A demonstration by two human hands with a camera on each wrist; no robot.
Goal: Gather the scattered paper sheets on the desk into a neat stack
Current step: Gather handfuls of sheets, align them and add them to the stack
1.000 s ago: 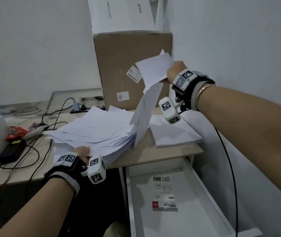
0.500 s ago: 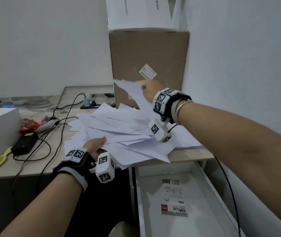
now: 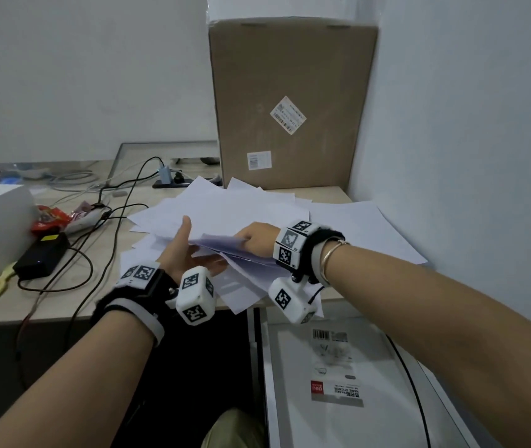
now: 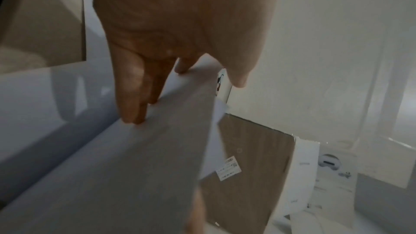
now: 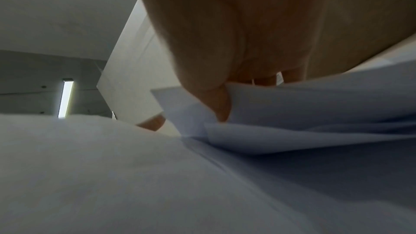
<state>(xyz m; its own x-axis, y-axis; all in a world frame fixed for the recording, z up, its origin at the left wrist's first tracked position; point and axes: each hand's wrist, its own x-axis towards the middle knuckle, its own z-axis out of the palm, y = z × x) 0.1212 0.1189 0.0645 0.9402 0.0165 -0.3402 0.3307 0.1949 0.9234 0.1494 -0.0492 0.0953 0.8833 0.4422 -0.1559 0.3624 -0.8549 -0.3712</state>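
Two hands work our loose paper sheets (image 3: 225, 211) fanned across the desk (image 3: 51, 295) before a cardboard box (image 3: 290, 101): our left hand (image 3: 182, 253), fingers straight, slides under the pile's near edge, while our right hand (image 3: 254, 237) pinches several lifted sheets.

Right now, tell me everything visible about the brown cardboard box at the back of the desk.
The cardboard box is tall, plain brown and closed, and stands upright on the desk in the corner by the right wall. Its front bears a tilted white shipping label with barcodes and a smaller straight white label lower down. The corners of a few scattered paper sheets reach its base. Neither hand touches it.
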